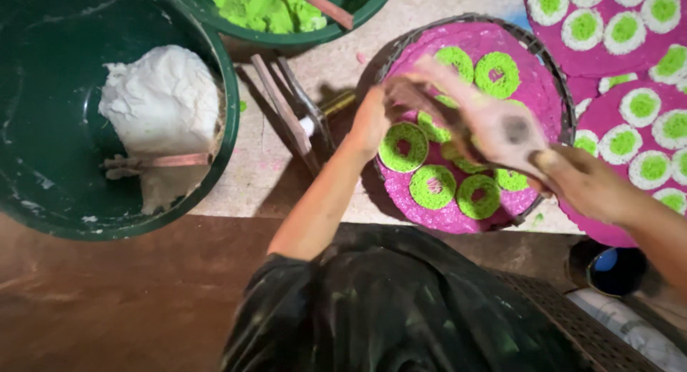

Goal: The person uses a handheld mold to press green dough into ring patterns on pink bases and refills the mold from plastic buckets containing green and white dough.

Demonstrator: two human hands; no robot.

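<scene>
Round tray [544, 64] of pink paste sits on the bench [286, 179], carrying several green rings [403, 147] pressed into the pink. Both hands are over this tray. Left hand [376, 118] is at the tray's left edge, just above the nearest green ring; grip cannot be told, fingers turned away and hidden. Right hand [486, 121] is over the tray's middle, motion-blurred, palm up and fingers spread, holding nothing visible, a dark smudge on the palm. Right of the tray, more pink trays [608, 64] with white-edged green discs, touching or overlapping it. Left of the tray, wooden sticks [283, 107] lie on the bench, leaning apart. Further left, a large dark green tub [229, 129] with a lump of white paste [161, 93] and a stick [154, 162] across it. Above-left of the tray, another green tub [286, 37] holding green paste [265, 7]. Below-right of the tray, a small dark cup [615, 270] with blue inside.
</scene>
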